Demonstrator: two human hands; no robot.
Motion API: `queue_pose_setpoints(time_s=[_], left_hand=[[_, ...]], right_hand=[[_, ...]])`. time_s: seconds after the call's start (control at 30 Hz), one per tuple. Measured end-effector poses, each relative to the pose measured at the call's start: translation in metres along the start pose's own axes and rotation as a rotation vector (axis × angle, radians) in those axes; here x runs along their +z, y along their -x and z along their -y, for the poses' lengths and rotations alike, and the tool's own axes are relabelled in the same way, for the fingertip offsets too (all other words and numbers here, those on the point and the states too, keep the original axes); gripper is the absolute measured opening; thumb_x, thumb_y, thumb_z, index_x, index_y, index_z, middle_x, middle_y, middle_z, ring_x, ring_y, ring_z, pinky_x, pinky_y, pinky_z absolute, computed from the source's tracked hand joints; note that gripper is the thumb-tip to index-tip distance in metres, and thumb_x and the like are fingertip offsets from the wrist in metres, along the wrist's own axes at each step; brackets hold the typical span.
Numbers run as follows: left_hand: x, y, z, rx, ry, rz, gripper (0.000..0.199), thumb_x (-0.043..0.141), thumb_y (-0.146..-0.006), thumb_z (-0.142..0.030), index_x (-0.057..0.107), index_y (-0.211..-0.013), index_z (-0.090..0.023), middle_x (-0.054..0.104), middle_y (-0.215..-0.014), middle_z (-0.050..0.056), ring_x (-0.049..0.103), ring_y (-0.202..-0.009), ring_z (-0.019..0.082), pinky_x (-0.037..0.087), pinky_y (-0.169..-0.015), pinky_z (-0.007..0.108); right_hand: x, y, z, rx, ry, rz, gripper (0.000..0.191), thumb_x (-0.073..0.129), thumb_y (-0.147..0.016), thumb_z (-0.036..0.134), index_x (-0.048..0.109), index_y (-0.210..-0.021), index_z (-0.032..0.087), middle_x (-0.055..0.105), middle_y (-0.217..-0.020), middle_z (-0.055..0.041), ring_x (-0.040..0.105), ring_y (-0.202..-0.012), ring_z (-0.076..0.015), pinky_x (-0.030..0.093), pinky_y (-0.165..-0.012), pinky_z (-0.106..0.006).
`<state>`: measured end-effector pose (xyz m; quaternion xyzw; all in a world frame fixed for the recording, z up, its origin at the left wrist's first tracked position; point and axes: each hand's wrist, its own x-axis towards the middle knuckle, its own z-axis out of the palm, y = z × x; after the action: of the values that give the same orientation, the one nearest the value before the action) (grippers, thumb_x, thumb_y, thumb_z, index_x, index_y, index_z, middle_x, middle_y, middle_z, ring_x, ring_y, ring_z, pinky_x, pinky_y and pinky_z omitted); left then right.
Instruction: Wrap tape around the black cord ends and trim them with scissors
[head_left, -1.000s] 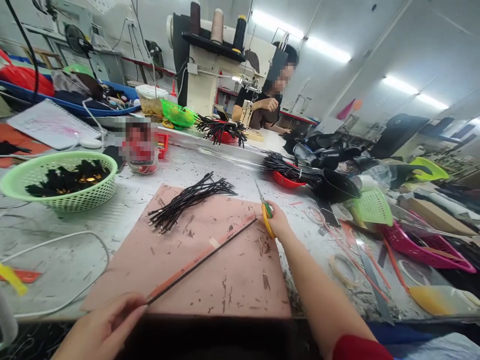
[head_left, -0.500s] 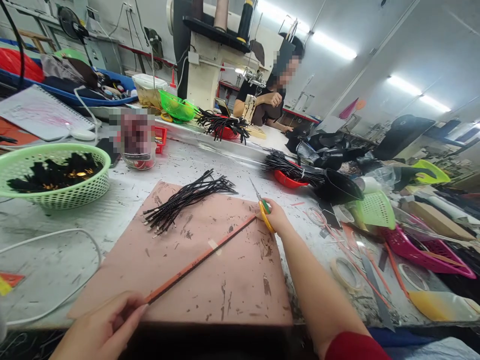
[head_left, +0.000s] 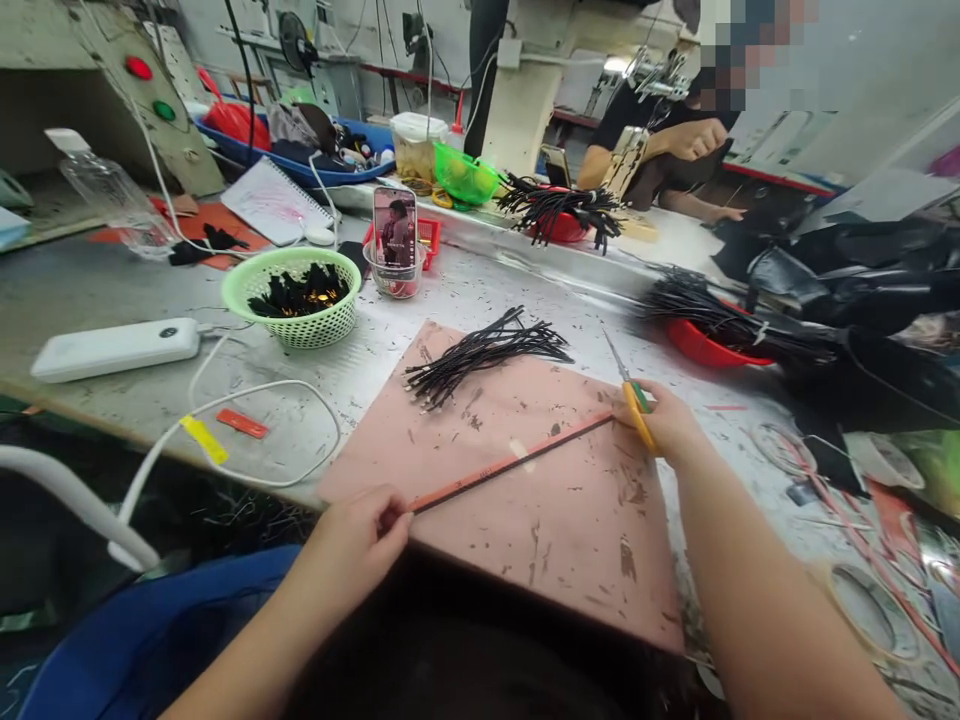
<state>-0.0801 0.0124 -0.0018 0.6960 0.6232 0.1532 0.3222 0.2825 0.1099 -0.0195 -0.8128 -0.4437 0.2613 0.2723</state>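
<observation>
A long orange strip with a dark edge [head_left: 487, 476] stretches diagonally over a pinkish-brown board [head_left: 585, 520]. Its near end is pinched in my left hand [head_left: 369, 530] at the board's front edge. My right hand [head_left: 664, 425] is closed at the far end of the strip and also holds scissors [head_left: 637, 412] with yellow and green handles, blades pointing up and away. A small pale piece of tape [head_left: 523, 455] lies by the strip's middle. Behind the strip, a bundle of black cords [head_left: 487, 355] rests on the board.
On the left are a green basket of black pieces [head_left: 292, 300], a white power bank [head_left: 116, 348] and a looped cable. A phone [head_left: 395, 228] stands in a cup. Red bowls [head_left: 709, 345] with black cords stand behind. Tape rolls [head_left: 874, 610] lie at right. A person sits across the table.
The view has turned left, so the board and both hands appear farther right. Both hands still hold the strip, and the scissors remain in my right hand.
</observation>
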Motion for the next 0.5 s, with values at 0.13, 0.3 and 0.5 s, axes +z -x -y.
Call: queue_pose_setpoints(time_s=[0.13,0.3,0.5], left_hand=[[0.0013,0.0011,-0.0001,-0.002,-0.012,-0.021,0.014,0.043,-0.069,-0.026,0.054,-0.062,-0.021,0.057,-0.056,-0.001,0.052,-0.052,0.016,0.038,-0.052,0.025],[0.0043,0.0015,0.0019,0.008,-0.032,-0.051,0.012,0.043,-0.068,-0.025,0.052,-0.061,-0.021,0.055,-0.054,-0.002,0.051,-0.051,0.015,0.037,-0.051,0.024],[0.0052,0.0013,0.0011,-0.011,0.010,-0.079,0.012,0.045,-0.066,-0.026,0.051,-0.057,-0.022,0.051,-0.050,-0.004,0.046,-0.047,0.013,0.035,-0.048,0.024]], right_hand=[[0.0001,0.0023,0.0015,0.016,0.006,-0.003,0.064,0.066,-0.055,0.021,0.054,-0.117,0.016,0.066,-0.080,-0.0058,0.058,-0.065,-0.0184,0.044,-0.059,-0.027],[-0.0015,0.0051,0.0058,0.038,0.020,-0.015,0.063,0.067,-0.054,0.021,0.055,-0.115,0.018,0.066,-0.078,-0.0046,0.057,-0.065,-0.0179,0.043,-0.059,-0.027],[-0.0013,0.0071,0.0090,0.050,0.032,-0.005,0.063,0.067,-0.055,0.023,0.054,-0.117,0.019,0.066,-0.084,-0.0063,0.058,-0.068,-0.0193,0.043,-0.058,-0.028]])
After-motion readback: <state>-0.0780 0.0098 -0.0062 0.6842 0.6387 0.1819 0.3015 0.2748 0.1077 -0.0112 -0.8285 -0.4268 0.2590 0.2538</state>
